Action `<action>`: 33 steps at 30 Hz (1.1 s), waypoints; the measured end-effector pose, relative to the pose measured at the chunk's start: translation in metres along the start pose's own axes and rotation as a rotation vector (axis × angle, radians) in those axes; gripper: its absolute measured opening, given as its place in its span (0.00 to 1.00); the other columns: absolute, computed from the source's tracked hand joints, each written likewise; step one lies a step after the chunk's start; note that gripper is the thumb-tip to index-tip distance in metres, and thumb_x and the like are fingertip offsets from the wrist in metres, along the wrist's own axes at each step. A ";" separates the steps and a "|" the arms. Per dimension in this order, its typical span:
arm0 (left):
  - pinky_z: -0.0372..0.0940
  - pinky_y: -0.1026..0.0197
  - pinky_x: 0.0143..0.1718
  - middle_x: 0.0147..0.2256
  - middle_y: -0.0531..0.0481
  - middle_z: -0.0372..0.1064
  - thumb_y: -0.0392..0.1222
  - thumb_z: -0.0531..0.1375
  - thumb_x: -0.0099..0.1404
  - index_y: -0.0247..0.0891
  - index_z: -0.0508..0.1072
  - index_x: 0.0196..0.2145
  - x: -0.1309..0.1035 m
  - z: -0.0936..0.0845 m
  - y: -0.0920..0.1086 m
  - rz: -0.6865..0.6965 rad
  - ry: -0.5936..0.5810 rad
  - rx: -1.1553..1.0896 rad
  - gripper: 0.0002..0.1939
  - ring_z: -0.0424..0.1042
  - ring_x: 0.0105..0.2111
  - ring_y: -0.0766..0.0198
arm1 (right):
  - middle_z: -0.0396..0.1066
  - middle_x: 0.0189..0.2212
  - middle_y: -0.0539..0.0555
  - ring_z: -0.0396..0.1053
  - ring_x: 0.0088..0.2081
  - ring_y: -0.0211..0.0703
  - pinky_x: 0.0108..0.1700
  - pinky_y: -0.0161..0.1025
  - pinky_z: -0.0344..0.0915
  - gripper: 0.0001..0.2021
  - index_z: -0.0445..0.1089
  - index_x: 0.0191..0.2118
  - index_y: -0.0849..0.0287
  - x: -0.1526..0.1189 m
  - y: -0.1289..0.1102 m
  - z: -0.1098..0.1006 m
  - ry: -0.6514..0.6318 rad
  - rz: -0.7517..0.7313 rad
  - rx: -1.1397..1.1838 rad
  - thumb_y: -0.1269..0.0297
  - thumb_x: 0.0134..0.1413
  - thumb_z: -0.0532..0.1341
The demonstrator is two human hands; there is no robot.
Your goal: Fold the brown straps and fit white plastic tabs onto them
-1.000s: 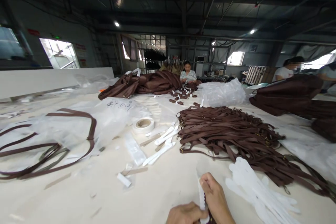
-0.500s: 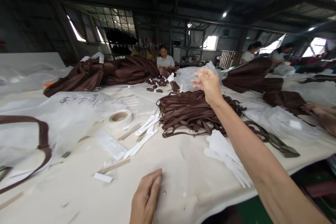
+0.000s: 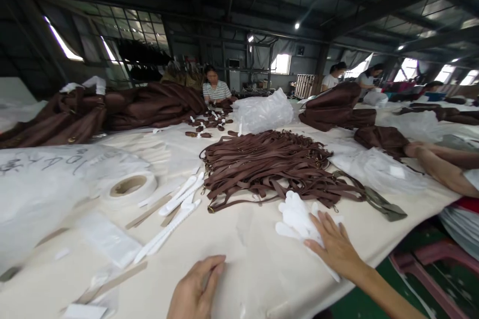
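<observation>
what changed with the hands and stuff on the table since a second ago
Both hands let go of the white strip and brown piece. The right hand reached forward over the brown straps, then came back down to the white strips. The left hand is now empty. The view swung right. The brown straps and tape roll lie as before.

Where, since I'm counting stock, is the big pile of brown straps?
In the head view, the brown straps lie near centre, right of the white roll, beyond the right hand.

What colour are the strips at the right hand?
The strips are white, seen best in the head view.
</observation>
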State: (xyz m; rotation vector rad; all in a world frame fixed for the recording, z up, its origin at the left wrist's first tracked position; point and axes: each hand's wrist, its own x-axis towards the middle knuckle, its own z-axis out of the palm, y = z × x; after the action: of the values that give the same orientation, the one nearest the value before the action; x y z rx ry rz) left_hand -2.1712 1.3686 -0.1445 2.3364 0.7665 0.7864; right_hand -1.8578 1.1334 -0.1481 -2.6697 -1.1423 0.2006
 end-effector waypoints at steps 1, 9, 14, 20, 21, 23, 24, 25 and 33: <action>0.73 0.63 0.42 0.40 0.55 0.79 0.51 0.54 0.69 0.48 0.78 0.40 0.018 0.000 0.008 0.000 -0.018 0.011 0.14 0.78 0.40 0.59 | 0.44 0.71 0.58 0.38 0.71 0.60 0.68 0.67 0.39 0.35 0.52 0.70 0.52 0.000 0.001 0.004 -0.021 -0.064 -0.015 0.42 0.63 0.52; 0.66 0.57 0.52 0.48 0.46 0.75 0.37 0.48 0.71 0.39 0.75 0.49 0.199 0.023 0.059 0.126 -0.064 0.455 0.17 0.72 0.49 0.56 | 0.54 0.68 0.56 0.49 0.69 0.60 0.67 0.69 0.40 0.27 0.59 0.66 0.44 0.031 -0.020 -0.021 -0.084 -0.491 0.060 0.45 0.65 0.53; 0.62 0.52 0.56 0.54 0.41 0.70 0.34 0.48 0.71 0.37 0.71 0.55 0.260 0.040 0.070 0.106 -0.086 0.598 0.19 0.66 0.54 0.51 | 0.69 0.58 0.62 0.65 0.58 0.52 0.63 0.55 0.56 0.20 0.69 0.58 0.58 0.081 -0.034 -0.065 0.271 -0.481 0.046 0.58 0.70 0.48; 0.63 0.47 0.52 0.50 0.40 0.67 0.37 0.55 0.67 0.41 0.72 0.49 0.286 0.047 0.083 0.058 -0.098 0.738 0.13 0.65 0.53 0.46 | 0.65 0.61 0.61 0.63 0.60 0.48 0.60 0.45 0.60 0.21 0.67 0.59 0.60 0.184 -0.050 -0.104 0.322 -0.278 -0.049 0.64 0.71 0.44; 0.63 0.47 0.51 0.49 0.40 0.67 0.38 0.56 0.67 0.41 0.73 0.47 0.288 0.046 0.084 0.057 -0.106 0.752 0.12 0.65 0.53 0.46 | 0.63 0.62 0.62 0.62 0.61 0.48 0.60 0.45 0.59 0.22 0.66 0.61 0.60 0.199 -0.054 -0.104 0.312 -0.259 -0.053 0.66 0.70 0.43; 0.64 0.47 0.50 0.48 0.40 0.68 0.38 0.57 0.67 0.40 0.73 0.43 0.291 0.044 0.084 0.063 -0.126 0.775 0.09 0.65 0.52 0.46 | 0.59 0.65 0.62 0.56 0.64 0.50 0.61 0.49 0.58 0.23 0.62 0.64 0.59 0.223 -0.060 -0.102 0.287 -0.234 -0.065 0.72 0.68 0.44; 0.64 0.47 0.50 0.47 0.40 0.68 0.38 0.57 0.66 0.40 0.73 0.42 0.292 0.043 0.084 0.071 -0.137 0.784 0.07 0.65 0.52 0.46 | 0.57 0.66 0.62 0.54 0.65 0.51 0.61 0.51 0.57 0.25 0.60 0.65 0.59 0.232 -0.063 -0.100 0.273 -0.222 -0.075 0.75 0.66 0.44; 0.64 0.48 0.49 0.47 0.40 0.68 0.37 0.57 0.66 0.39 0.73 0.41 0.292 0.043 0.083 0.081 -0.147 0.791 0.07 0.65 0.51 0.47 | 0.56 0.66 0.63 0.53 0.66 0.52 0.60 0.53 0.57 0.27 0.59 0.65 0.59 0.239 -0.064 -0.099 0.261 -0.214 -0.086 0.78 0.63 0.44; 0.63 0.54 0.52 0.46 0.40 0.69 0.37 0.55 0.68 0.36 0.68 0.50 0.285 0.038 0.076 0.134 -0.179 0.754 0.13 0.68 0.50 0.52 | 0.68 0.53 0.66 0.63 0.56 0.51 0.58 0.49 0.55 0.20 0.70 0.51 0.61 0.248 -0.058 -0.113 0.254 -0.281 -0.221 0.79 0.63 0.46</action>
State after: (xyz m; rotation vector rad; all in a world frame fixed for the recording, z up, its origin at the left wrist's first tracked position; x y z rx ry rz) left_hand -1.9302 1.4921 -0.0210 3.0979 0.9477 0.3519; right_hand -1.7038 1.3348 -0.0323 -2.5751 -1.5045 -0.3205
